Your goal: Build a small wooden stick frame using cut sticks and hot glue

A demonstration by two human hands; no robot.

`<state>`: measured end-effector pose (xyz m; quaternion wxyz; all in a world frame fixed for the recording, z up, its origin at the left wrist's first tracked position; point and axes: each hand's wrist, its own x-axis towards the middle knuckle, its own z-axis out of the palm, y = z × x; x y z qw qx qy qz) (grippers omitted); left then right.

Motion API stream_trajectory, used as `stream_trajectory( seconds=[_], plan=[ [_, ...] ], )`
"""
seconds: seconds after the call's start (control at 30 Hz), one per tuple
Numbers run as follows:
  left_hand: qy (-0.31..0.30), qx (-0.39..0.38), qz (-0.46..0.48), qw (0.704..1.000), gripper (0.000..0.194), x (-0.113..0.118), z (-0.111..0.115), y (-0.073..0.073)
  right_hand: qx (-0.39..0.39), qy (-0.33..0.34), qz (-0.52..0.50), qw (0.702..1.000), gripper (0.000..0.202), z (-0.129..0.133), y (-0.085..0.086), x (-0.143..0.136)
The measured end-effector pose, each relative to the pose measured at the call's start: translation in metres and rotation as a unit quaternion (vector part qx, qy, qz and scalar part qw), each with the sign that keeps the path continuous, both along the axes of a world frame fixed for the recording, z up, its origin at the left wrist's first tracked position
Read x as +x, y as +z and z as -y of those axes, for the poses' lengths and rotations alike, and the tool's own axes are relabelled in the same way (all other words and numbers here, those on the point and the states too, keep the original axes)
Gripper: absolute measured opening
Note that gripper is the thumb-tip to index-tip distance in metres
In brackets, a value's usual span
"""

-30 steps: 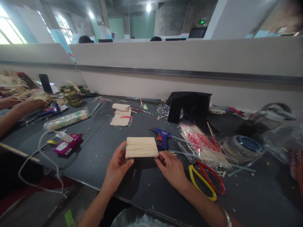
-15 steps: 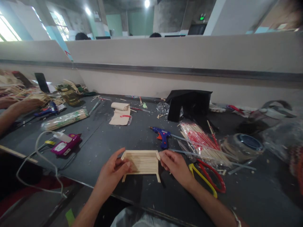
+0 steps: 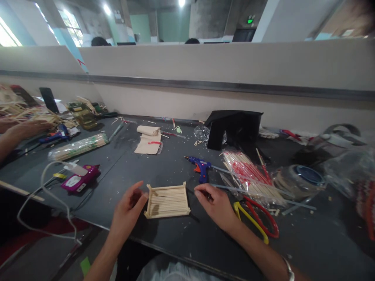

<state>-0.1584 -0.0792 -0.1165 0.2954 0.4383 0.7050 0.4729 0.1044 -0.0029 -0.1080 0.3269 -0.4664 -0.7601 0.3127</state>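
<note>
A small tray-like frame of pale wooden sticks point(image 3: 168, 201) rests on the dark table, its slatted floor facing up and short posts at its corners. My left hand point(image 3: 129, 208) is just beside its left edge, thumb and fingers apart around nothing. To the right of the frame, separated from it by a small gap, my right hand point(image 3: 215, 205) hovers with loosely bent fingers and holds nothing that I can see. A blue hot glue gun point(image 3: 201, 168) lies beyond the right hand. Red and yellow-handled scissors point(image 3: 260, 222) lie beside the right forearm.
Bagged wooden sticks point(image 3: 249, 175) and a clear jar point(image 3: 301, 181) stand to the right. A black folded piece point(image 3: 234, 128) is behind them. At left are a purple power strip point(image 3: 80, 179) with a white cord, another stick pack point(image 3: 79, 147) and a co-worker's hand point(image 3: 27, 130).
Both hands have let go of the stick frame. It has turned from standing on its side legs to lying with its posts upward, slightly left. My left hand moved left.
</note>
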Motion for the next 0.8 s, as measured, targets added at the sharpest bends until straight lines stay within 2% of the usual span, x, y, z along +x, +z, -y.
stream_trajectory(
  seconds=[0.13, 0.27, 0.37, 0.47, 0.8],
  plan=[
    [-0.045, 0.003, -0.067, 0.997, 0.045, -0.007, -0.003, -0.008, 0.001, 0.006, 0.028, 1.0, 0.019, -0.006, 0.0, -0.007],
    [-0.091, -0.004, -0.125, 0.988, 0.035, -0.015, -0.015, -0.009, 0.002, 0.042, 0.068, 0.997, 0.025, -0.017, 0.002, -0.018],
    [-0.097, -0.009, -0.135, 0.986, 0.032, -0.015, -0.022, -0.007, 0.013, 0.07, 0.089, 0.994, 0.024, -0.024, 0.0, -0.026],
    [-0.098, -0.006, -0.148, 0.984, 0.028, -0.012, -0.028, -0.005, 0.03, 0.085, 0.095, 0.991, 0.014, -0.03, -0.003, -0.032],
    [-0.15, 0.024, -0.184, 0.971, 0.021, -0.005, -0.069, -0.002, 0.058, 0.043, 0.12, 0.99, 0.012, -0.047, -0.009, -0.029]
  ],
)
